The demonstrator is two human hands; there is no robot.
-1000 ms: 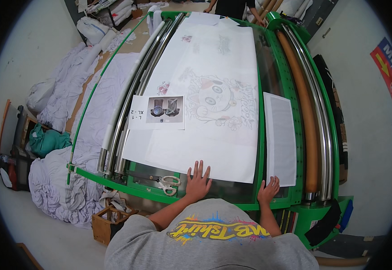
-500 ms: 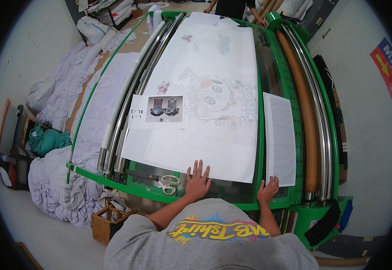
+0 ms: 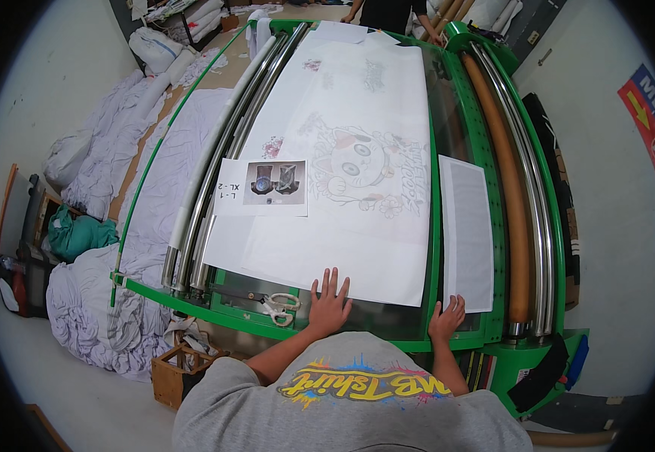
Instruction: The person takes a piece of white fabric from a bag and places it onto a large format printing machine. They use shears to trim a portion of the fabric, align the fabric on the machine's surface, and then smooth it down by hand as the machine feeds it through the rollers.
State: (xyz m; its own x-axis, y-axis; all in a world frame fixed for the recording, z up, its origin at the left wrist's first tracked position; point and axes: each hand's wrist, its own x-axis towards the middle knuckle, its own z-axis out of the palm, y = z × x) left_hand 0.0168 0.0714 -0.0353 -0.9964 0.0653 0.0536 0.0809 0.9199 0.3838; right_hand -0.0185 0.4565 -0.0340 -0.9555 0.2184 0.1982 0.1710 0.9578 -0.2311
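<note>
- Transfer sheet, the big white one printed with a pale cartoon cat, lies flat on the green-framed machine bed and runs away from our hands toward the far end; its near edge sits just beyond our fingertips.
- We judge it light, thin and limp, more like film or paper than board. It would likely slide easily on the smooth bed and crease or fold if pushed from one spot.
- We judge the safest hold to be the near edge or its two near corners, taken with both hands spread wide so the sheet stays even.
- Our left hand is open, fingers fanned and palm down, with the fingertips on or at the sheet's near edge; it grips nothing.
- Our right hand is also flat and open, fingers together, resting at the near end of a narrow white strip that lies just right of the big sheet. We cannot tell if it presses the strip or the bed beside it.
- The two hands are apart, both at the near rail.
- Just left of our left hand lie scissors with pale handles; further ahead on the left, a small photo card sits on the sheet.
</note>
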